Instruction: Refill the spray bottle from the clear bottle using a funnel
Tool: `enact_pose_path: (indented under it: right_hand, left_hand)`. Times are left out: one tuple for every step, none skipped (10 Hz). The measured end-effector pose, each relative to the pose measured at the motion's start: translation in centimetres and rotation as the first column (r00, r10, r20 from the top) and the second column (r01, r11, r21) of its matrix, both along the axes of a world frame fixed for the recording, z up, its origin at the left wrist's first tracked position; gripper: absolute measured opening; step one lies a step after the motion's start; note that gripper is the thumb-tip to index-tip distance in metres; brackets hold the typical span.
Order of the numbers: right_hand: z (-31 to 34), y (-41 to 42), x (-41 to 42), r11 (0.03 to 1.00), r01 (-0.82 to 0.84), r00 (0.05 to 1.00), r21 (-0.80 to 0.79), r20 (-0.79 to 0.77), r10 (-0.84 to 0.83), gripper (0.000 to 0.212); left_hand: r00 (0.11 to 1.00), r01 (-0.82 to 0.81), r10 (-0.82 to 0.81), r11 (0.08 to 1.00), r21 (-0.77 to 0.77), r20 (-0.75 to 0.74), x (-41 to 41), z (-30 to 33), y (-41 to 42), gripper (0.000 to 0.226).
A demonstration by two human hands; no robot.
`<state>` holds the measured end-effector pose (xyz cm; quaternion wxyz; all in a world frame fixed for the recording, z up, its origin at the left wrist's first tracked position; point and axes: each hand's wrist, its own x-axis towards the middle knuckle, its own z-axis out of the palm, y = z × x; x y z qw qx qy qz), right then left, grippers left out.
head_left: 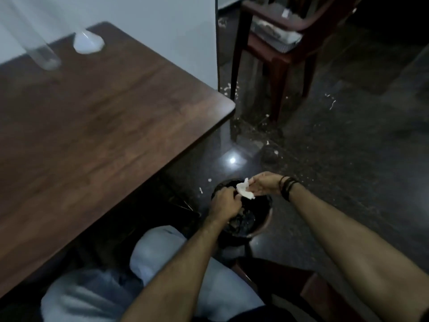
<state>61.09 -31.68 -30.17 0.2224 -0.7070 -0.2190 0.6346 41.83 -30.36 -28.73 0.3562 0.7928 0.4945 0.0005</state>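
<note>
Both of my hands are down over a dark round waste bin (262,228) on the floor, right of the table. A crumpled white tissue (314,189) sits between them. My right hand (264,185) pinches its upper edge, and my left hand (226,203), fingers curled, touches its lower edge. On the brown wooden table (104,126), far left at the back, a clear bottle (44,54) shows only its blurred lower part. Beside it lies a white funnel-like shape (88,44). No spray bottle is visible.
A dark red plastic chair (278,43) with a tray on its seat stands at the back right. White scraps litter the dark floor (336,147). My knees in light trousers (151,263) are under the table edge. A white wall panel (162,26) rises behind the table.
</note>
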Motion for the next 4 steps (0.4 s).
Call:
enact_pose_path:
  right_hand:
    - [-3.9, -0.1, -1.1, 0.996, -0.054, 0.97, -0.068, 0.235, 0.068, 0.012]
    - [-6.7, -0.4, -1.7, 0.985, -0.129, 0.873, -0.119, 0.457, 0.169, 0.015]
    - [-8.2, -0.6, -2.3, 0.967, -0.189, 0.817, -0.171, 0.519, 0.251, 0.026]
    - [-8.6, 0.2, -2.5, 0.953, -0.248, 0.813, -0.172, 0.498, 0.301, 0.013]
  left_hand:
    - [0.99, -0.011, -0.01, 0.988, -0.151, -0.138, 0.1, -2.9, 0.0, 0.042]
    - [0.984, -0.015, -0.022, 0.979, -0.203, -0.177, 0.8, -5.0, 0.3, 0.047]
    - [0.975, -0.022, -0.027, 0.975, -0.22, -0.219, 1.1, -5.4, 0.3, 0.044]
    - [0.973, -0.021, -0.031, 0.976, -0.217, -0.23, 1.6, -5.8, 0.7, 0.046]
